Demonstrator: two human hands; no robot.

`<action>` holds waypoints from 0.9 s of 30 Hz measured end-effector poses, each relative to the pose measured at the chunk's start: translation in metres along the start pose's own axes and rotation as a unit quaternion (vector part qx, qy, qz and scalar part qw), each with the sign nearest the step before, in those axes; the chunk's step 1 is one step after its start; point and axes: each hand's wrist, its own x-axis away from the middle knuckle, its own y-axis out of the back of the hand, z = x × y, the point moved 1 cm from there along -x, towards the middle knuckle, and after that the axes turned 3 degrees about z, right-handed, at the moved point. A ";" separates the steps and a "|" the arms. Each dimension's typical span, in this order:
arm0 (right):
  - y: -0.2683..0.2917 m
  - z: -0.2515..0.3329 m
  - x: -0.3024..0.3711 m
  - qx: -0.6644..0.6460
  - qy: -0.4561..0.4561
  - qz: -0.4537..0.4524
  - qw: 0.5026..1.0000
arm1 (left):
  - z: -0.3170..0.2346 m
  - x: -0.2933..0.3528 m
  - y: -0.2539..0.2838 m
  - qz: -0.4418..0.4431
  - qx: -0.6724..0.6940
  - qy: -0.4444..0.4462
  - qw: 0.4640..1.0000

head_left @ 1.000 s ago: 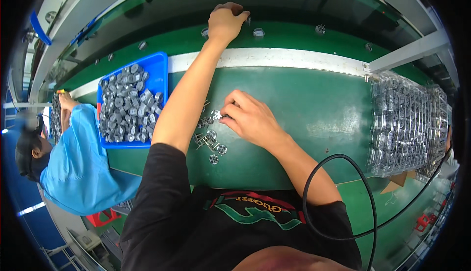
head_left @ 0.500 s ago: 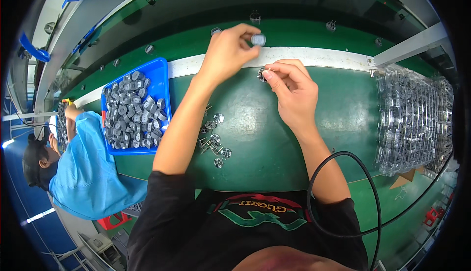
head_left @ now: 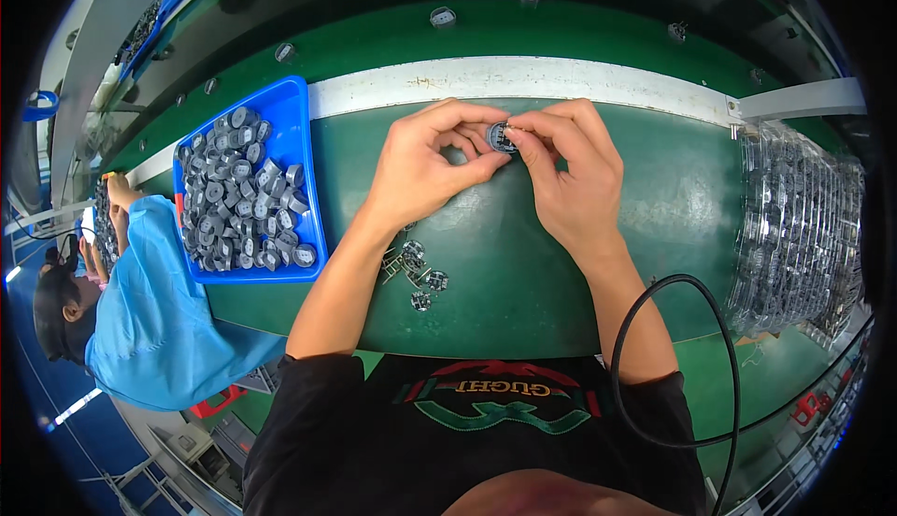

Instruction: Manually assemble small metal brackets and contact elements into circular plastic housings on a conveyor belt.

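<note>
My left hand (head_left: 416, 156) pinches a round grey plastic housing (head_left: 495, 140) between thumb and fingers, its hollow side facing me. Against that hollow, my right hand (head_left: 581, 179) holds a small round circuit board between thumb and forefinger. Fingertips cover most of the board, so I cannot tell how deep it sits in the housing. Several loose circuit boards (head_left: 412, 251) with metal pins lie on the green bench below my left wrist. To the left, a blue tray (head_left: 301, 128) is heaped with grey housings (head_left: 245, 193).
A white rail (head_left: 523, 77) separates the bench from a green belt carrying spaced-out parts (head_left: 442, 18). Stacked clear plastic trays (head_left: 794, 226) stand at right. A black cable (head_left: 733, 366) loops over my right forearm. A co-worker in a blue top (head_left: 154, 320) sits at left.
My left hand has come down from over the rail and brought the housing to the board in my right hand. The view has shifted slightly.
</note>
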 end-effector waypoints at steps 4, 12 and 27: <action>-0.002 -0.003 0.003 0.006 0.016 0.005 1.000 | 0.003 0.000 -0.004 -0.002 0.019 0.008 1.000; -0.007 -0.006 0.006 -0.003 0.027 0.005 1.000 | 0.004 0.002 0.003 -0.012 0.183 0.058 0.981; -0.034 0.014 0.028 0.066 0.110 0.295 0.947 | -0.002 -0.079 0.052 -0.208 -0.243 0.054 0.946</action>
